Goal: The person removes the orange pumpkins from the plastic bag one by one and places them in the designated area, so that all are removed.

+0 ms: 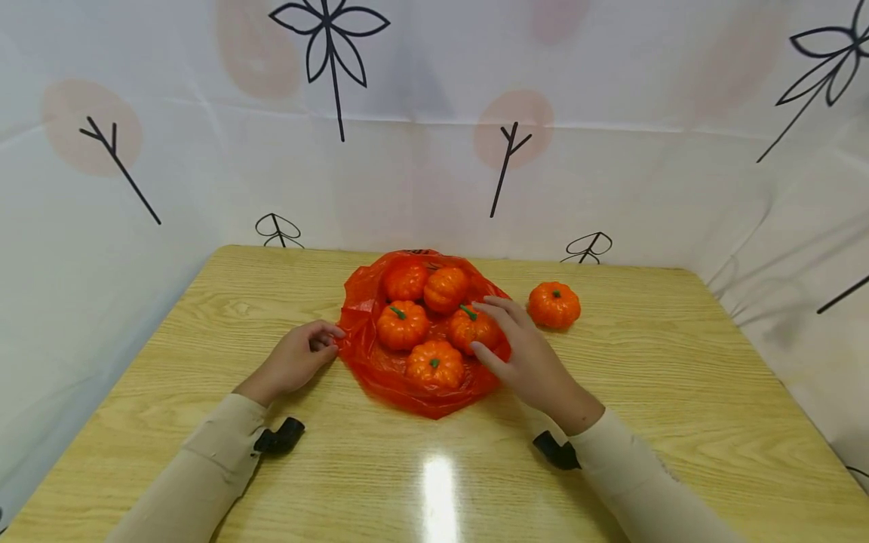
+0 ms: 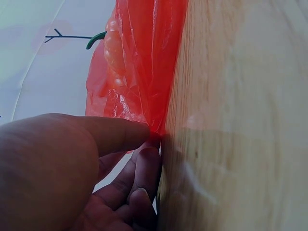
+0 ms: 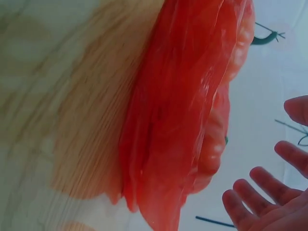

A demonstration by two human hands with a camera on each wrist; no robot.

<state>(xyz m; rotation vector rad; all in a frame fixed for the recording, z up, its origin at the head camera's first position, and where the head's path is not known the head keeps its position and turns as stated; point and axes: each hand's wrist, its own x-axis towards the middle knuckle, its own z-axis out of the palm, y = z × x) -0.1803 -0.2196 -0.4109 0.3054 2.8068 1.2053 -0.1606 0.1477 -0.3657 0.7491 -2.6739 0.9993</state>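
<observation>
Left hand (image 1: 299,358) pinches the red bag's (image 1: 380,369) edge; right hand (image 1: 526,354), fingers spread, hovers over a pumpkin (image 1: 471,328).

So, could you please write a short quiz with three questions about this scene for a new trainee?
1. How many pumpkins lie on the red plastic bag?
2. True or false: the left hand pinches the bag's edge.
3. Where is the lone pumpkin? A) inside the bag B) on the table, beyond the right hand C) in the left hand

Key: 1) five; 2) true; 3) B
</observation>
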